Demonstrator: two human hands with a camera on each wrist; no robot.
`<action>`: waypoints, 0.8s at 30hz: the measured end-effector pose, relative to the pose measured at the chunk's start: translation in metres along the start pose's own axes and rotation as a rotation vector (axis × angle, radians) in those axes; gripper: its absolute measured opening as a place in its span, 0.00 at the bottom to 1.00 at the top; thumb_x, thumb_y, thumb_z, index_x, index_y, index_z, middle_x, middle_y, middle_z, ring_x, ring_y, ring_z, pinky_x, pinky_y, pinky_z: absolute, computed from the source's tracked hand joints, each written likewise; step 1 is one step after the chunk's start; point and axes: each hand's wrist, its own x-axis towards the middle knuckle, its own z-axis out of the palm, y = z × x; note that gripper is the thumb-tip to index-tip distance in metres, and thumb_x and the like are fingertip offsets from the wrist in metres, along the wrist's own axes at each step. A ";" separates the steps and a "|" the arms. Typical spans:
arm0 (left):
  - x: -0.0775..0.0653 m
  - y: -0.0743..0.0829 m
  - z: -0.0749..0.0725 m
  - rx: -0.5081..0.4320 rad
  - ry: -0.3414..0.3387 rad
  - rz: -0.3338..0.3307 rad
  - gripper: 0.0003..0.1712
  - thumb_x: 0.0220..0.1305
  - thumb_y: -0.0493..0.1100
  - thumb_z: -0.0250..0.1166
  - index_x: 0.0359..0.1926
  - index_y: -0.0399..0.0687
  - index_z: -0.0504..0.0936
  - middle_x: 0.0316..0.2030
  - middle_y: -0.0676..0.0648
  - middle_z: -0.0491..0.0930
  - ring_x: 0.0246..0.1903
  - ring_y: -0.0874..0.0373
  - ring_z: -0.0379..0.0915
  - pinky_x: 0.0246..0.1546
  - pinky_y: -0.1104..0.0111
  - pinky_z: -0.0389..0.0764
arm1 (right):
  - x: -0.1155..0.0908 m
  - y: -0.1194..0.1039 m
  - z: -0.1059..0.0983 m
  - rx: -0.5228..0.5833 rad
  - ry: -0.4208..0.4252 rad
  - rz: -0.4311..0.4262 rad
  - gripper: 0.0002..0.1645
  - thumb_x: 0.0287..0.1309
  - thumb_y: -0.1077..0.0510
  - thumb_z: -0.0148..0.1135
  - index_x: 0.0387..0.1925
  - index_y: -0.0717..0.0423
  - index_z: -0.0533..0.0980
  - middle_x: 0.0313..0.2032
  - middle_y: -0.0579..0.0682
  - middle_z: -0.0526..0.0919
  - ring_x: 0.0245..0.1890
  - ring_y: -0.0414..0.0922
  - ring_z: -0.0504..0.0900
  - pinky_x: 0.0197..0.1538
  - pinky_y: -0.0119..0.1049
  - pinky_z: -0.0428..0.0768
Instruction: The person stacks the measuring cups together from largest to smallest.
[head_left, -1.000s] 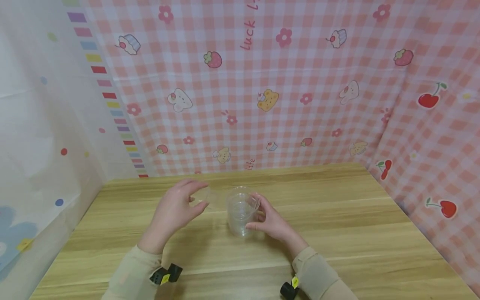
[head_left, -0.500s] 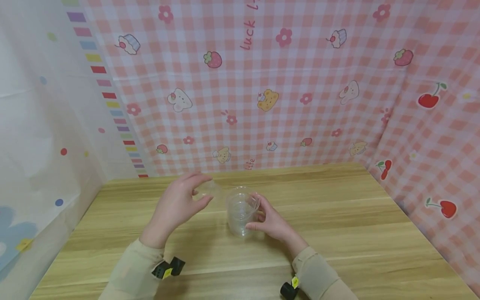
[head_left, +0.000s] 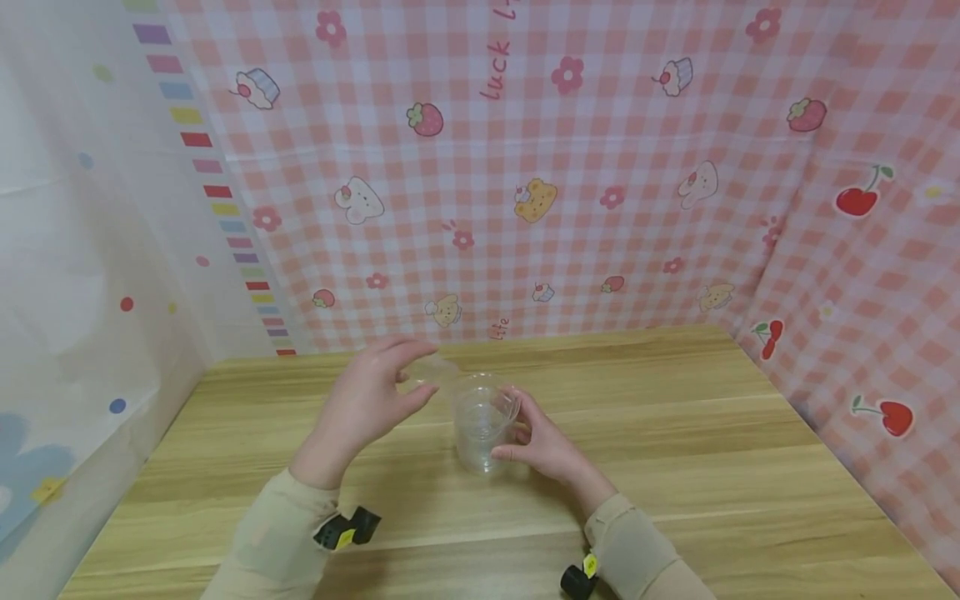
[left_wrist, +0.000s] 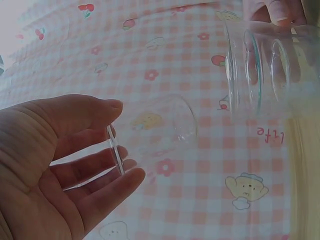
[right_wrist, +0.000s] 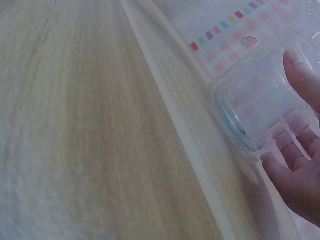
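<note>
My left hand (head_left: 367, 396) pinches a small clear cup (left_wrist: 172, 122) between thumb and fingers, at one end. The cup lies tilted on its side in the air, its far end pointing toward a larger clear cup (head_left: 476, 437) and overlapping its rim edge in the head view. That larger cup stands upright on the table, with ring-like edges showing inside it. My right hand (head_left: 543, 442) grips it from the right side, thumb at the front and fingers around the back, as the right wrist view shows through the clear wall.
The wooden table (head_left: 675, 467) runs back to a pink checked cloth (head_left: 570, 150) hung behind it. A white cloth (head_left: 90, 275) hangs on the left, and more pink cloth (head_left: 885, 275) on the right.
My left hand has moved right and slightly up and away with the small cup, bringing it near the larger cup's rim. The right hand and its cup stay in place.
</note>
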 end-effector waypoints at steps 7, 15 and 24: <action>0.002 0.003 0.004 -0.010 0.009 0.021 0.27 0.53 0.41 0.76 0.55 0.44 0.83 0.55 0.40 0.79 0.36 0.51 0.82 0.36 0.61 0.85 | 0.000 -0.001 0.001 -0.012 0.006 0.000 0.54 0.53 0.64 0.73 0.74 0.57 0.52 0.71 0.63 0.60 0.69 0.61 0.61 0.68 0.53 0.63; 0.004 0.007 0.010 -0.007 0.010 0.060 0.25 0.52 0.40 0.76 0.53 0.42 0.84 0.52 0.41 0.80 0.33 0.53 0.81 0.34 0.63 0.84 | -0.001 -0.001 0.001 0.000 0.007 0.000 0.54 0.52 0.65 0.74 0.74 0.56 0.51 0.71 0.62 0.61 0.69 0.60 0.61 0.68 0.52 0.64; 0.006 0.008 0.018 -0.027 -0.010 0.087 0.24 0.52 0.39 0.76 0.52 0.42 0.84 0.50 0.44 0.81 0.36 0.52 0.81 0.35 0.64 0.84 | -0.001 -0.001 0.001 0.015 0.009 0.011 0.56 0.52 0.65 0.74 0.75 0.56 0.51 0.71 0.61 0.60 0.70 0.60 0.60 0.69 0.52 0.64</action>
